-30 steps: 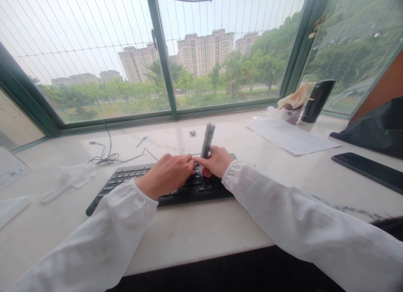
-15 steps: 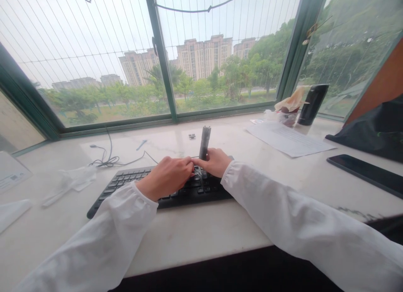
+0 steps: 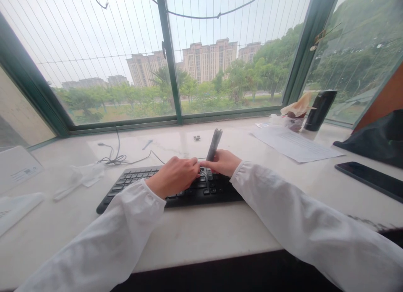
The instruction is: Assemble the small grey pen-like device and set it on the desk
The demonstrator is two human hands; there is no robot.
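Note:
A black keyboard (image 3: pixel 132 178) lies on the white counter under both my hands. My right hand (image 3: pixel 224 162) is closed round a dark grey keycap puller (image 3: pixel 214 144), a thick bar that leans to the right with its ragged end up. Thin pale wires show at its lower end, close over the keys. From the left, my left hand (image 3: pixel 178 174) reaches over the keyboard with its fingers pinched together beside that lower end. Whatever those fingertips hold is hidden. Behind the keyboard sit small dark pieces (image 3: pixel 197 138) that look like loose keycaps.
A coiled cable (image 3: pixel 116 159), a small blue stick (image 3: pixel 147 144) and crumpled tissue (image 3: pixel 85 174) lie at the left. On the right are a paper sheet (image 3: pixel 294 143), a phone (image 3: pixel 371 178) and a black tumbler (image 3: pixel 321 110). A window borders the counter's back.
The keycap puller has tipped further to the right in my right hand. Both hands stay close together over the keyboard. The whole view has shifted slightly.

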